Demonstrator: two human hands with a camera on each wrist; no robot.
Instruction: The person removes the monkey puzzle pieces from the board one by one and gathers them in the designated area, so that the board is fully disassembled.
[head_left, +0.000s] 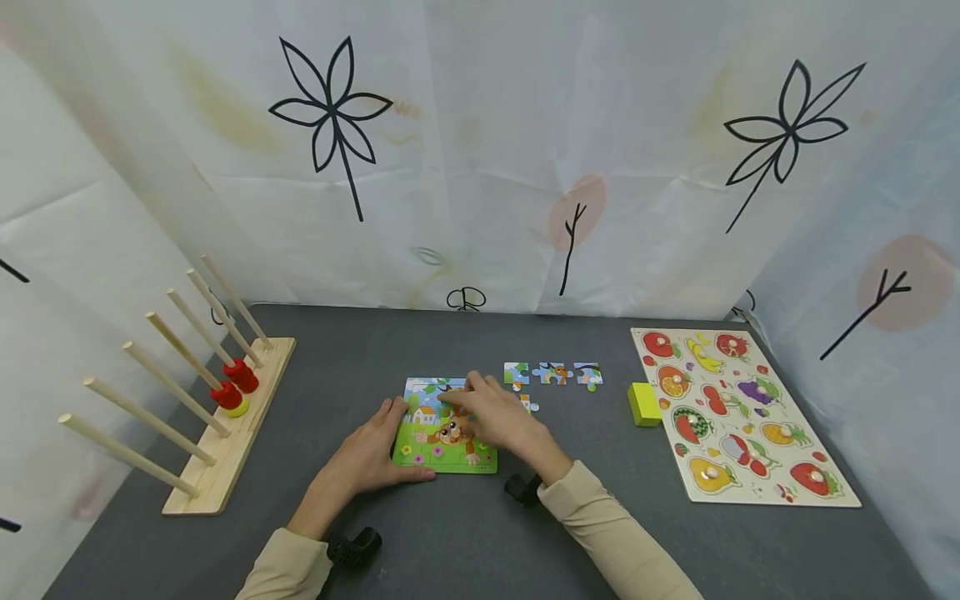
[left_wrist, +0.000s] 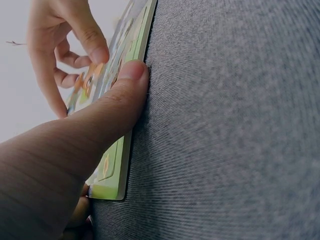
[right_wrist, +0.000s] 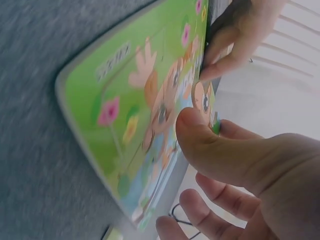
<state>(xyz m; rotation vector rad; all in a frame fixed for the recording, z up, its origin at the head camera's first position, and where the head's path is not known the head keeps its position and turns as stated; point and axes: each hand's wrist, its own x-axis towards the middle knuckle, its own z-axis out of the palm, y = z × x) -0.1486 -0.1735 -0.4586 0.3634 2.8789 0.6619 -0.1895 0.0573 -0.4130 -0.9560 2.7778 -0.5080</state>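
A jigsaw puzzle board (head_left: 442, 463) with a monkey on green grass lies flat on the dark table. My left hand (head_left: 369, 450) holds it at its near left corner, thumb along the near edge and fingers at the left side. Over the picture, my right hand (head_left: 504, 417) pinches a puzzle piece (right_wrist: 204, 100) showing an eye between thumb and fingers. The thumb (left_wrist: 95, 45) of that hand also shows in the left wrist view, close to the board's face. Part of the picture is hidden under the right hand in the head view.
Several loose puzzle pieces (head_left: 553, 373) lie behind and right of the board. Farther right are a yellow block (head_left: 644, 405) and a fruit puzzle board (head_left: 701, 492). At left stands a wooden peg rack (head_left: 217, 483) with red and yellow rings (head_left: 228, 395).
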